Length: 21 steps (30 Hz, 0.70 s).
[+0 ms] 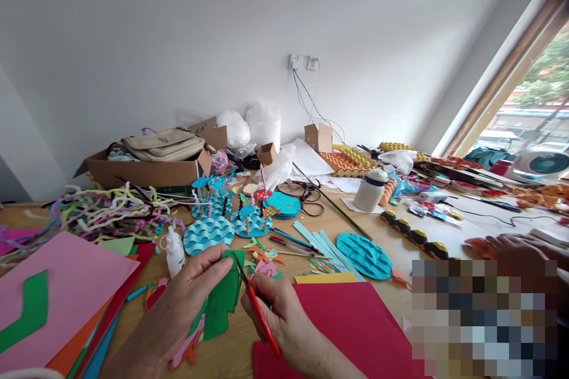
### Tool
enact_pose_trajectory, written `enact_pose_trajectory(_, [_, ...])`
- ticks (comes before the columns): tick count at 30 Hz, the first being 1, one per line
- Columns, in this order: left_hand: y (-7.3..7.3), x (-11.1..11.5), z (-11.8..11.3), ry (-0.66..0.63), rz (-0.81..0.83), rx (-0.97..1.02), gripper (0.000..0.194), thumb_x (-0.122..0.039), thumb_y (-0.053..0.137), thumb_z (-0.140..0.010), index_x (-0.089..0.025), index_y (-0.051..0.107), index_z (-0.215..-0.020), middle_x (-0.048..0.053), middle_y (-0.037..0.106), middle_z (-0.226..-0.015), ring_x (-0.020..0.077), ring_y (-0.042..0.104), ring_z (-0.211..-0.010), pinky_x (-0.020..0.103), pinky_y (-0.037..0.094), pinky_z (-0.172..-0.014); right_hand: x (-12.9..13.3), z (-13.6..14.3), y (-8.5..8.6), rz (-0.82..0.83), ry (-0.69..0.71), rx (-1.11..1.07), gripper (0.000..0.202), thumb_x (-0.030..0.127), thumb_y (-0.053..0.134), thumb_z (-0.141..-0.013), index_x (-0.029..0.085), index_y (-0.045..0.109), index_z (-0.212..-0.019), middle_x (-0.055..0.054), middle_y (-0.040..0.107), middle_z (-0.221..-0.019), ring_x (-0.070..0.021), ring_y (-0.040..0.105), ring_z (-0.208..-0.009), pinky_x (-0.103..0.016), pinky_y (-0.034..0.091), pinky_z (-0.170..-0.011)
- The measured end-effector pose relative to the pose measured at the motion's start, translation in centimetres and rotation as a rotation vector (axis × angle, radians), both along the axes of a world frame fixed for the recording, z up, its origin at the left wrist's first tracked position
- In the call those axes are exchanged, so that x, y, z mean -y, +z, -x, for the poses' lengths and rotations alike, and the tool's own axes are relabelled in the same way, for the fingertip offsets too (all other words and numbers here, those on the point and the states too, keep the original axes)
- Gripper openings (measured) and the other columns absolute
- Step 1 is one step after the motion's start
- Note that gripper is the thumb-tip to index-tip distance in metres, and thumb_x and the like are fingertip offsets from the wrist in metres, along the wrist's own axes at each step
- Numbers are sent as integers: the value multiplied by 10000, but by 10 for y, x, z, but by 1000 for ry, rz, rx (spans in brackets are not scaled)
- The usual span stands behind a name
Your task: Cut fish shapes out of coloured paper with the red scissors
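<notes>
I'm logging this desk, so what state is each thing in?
Green paper: partly cut, in left hand
Red scissors: in right hand, blade gap unclear
White bottle: upright
Large cardboard box: flaps open
Beige bag: flap down
White jar: upright, lid on
Left socket: plugged in

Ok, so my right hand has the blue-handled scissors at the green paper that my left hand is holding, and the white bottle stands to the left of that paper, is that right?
Not quite: the scissors are red-handled, as the head view shows. Your right hand has them at the green paper in your left hand, with the white bottle left of it.
</notes>
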<state>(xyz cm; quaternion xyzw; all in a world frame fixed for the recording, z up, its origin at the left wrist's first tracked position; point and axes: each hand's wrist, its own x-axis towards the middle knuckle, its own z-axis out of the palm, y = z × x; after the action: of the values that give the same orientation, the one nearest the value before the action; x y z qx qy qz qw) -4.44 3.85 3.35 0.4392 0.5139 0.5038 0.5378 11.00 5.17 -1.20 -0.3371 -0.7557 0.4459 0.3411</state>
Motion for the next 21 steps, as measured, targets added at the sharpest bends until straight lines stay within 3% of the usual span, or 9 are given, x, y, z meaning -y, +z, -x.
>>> enact_pose_trajectory(10, [3, 3, -6, -21, 27, -22, 219, -417, 665, -614, -211, 656, -689, -32, 598, -528, 134, 507, -485, 220, 402, -455, -2, 1, -1, 65, -37, -60, 297, 344, 428, -859, 180, 384, -615, 54, 324, -538, -72, 306, -481, -191, 221, -427])
enact_pose_trajectory(17, [1, -3, 3, -27, -28, -159, 231, -423, 624, -664, -193, 607, -683, -48, 533, -539, 127, 490, -505, 212, 383, -470, -14, -4, 2, 275, -223, -257, 318, 436, 441, -800, 197, 393, -595, 79, 355, -405, -63, 317, -335, -179, 239, -350])
enact_pose_trajectory(21, [-2, -9, 7, -41, -23, -157, 207, -390, 623, -671, -191, 565, -677, -48, 531, -572, 121, 480, -521, 216, 394, -487, -21, -8, 8, 233, -306, -334, 316, 460, 556, -729, 190, 422, -635, 80, 383, -448, -75, 364, -395, -191, 285, -398])
